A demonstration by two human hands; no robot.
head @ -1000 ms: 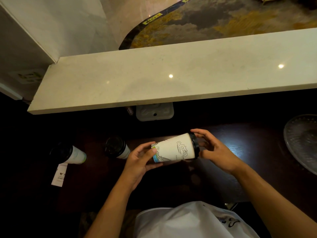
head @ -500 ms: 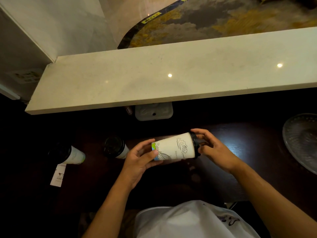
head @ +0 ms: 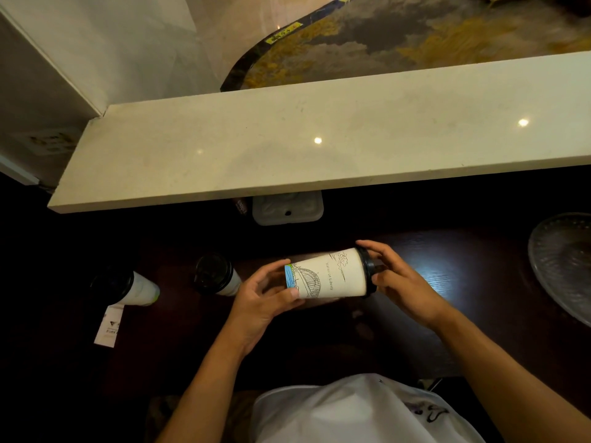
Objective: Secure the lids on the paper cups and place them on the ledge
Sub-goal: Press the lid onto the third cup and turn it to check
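Both hands (head: 404, 282) hold a sideways, apparently lidded paper cup (head: 327, 273).

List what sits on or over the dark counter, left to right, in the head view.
White paper tag → lidded cup on the far left → second lidded cup → left hand → sideways paper cup → its black lid → right hand → glass plate.

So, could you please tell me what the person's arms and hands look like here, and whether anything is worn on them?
Both forearms are bare up to the frame edge: no sleeves, gloves, watch or rings show on the left hand or the right hand. The only clothing visible is a white top with a small dark marking on its right side.
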